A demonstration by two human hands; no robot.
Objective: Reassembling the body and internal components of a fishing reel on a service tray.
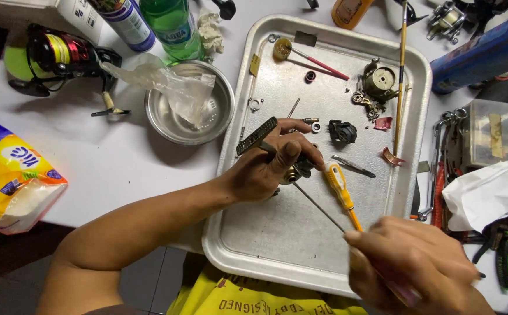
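My left hand [268, 166] rests on a metal tray [289, 245] and grips a small dark reel part [301, 168]; a ridged black tool [256, 136] sticks out above its fingers. Low on the right, my right hand [414, 265] holds a thin screwdriver. Its long metal shaft [319, 209] runs up-left to the part in my left hand. A yellow-handled screwdriver [341, 189] lies on the tray between both hands. Small parts lie scattered on the tray: a black piece [342, 132], a round metal housing [380, 81], tweezers [353, 166].
A steel bowl [169, 119] with a plastic bag stands left of the tray. A fishing reel [55, 58], bottles [172, 26] and a yellow tissue pack [9, 172] lie farther left. Wrenches [437, 157], a plastic box [490, 131] and white paper [493, 186] crowd the right.
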